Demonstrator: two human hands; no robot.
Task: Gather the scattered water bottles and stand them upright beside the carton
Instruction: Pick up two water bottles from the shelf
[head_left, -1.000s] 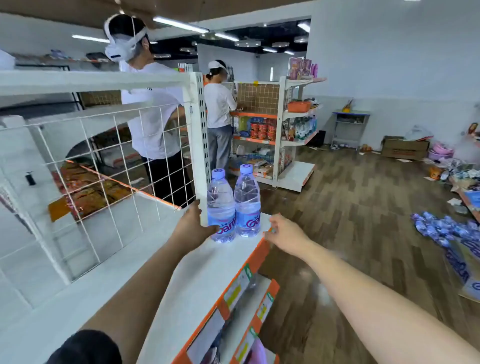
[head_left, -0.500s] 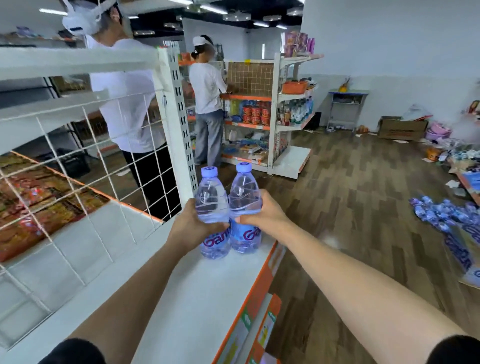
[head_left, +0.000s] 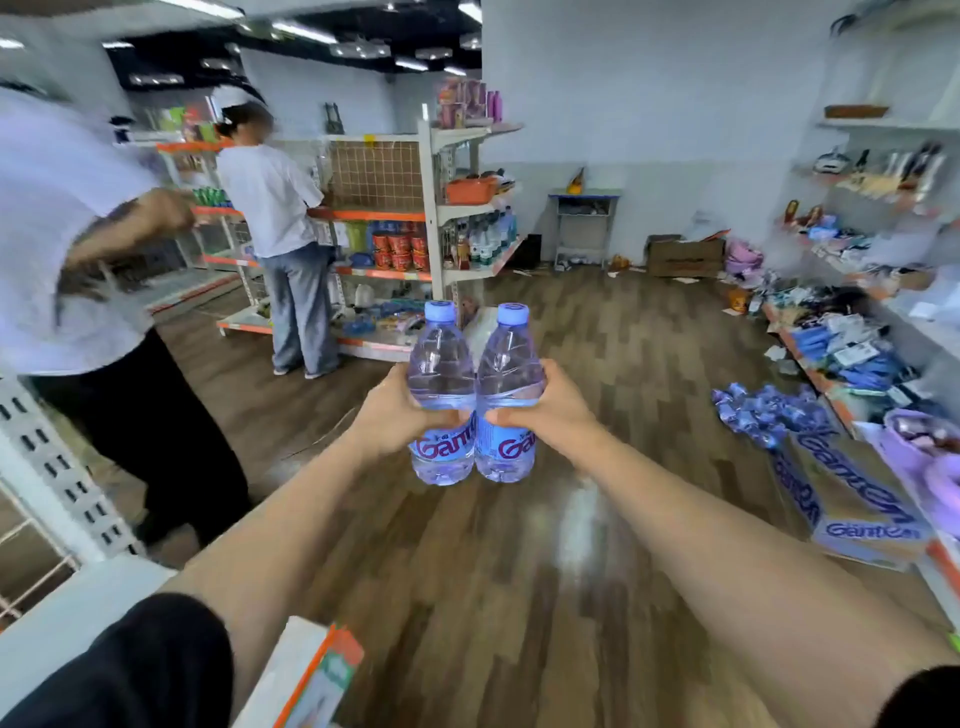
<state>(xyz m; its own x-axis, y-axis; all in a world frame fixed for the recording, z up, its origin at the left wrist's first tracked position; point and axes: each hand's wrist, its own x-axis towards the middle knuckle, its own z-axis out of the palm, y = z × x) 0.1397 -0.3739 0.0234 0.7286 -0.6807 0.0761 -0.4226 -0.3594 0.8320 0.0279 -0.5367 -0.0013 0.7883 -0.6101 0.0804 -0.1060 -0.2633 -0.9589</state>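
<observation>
Two water bottles are carried upright and touching over the wooden floor, the left bottle clasped in the left hand, the right bottle in the right hand. The carton lies low to the right, nearer the right hand.

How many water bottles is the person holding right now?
2. One bottle is upright in the left hand, the other bottle upright in the right hand, side by side.
</observation>
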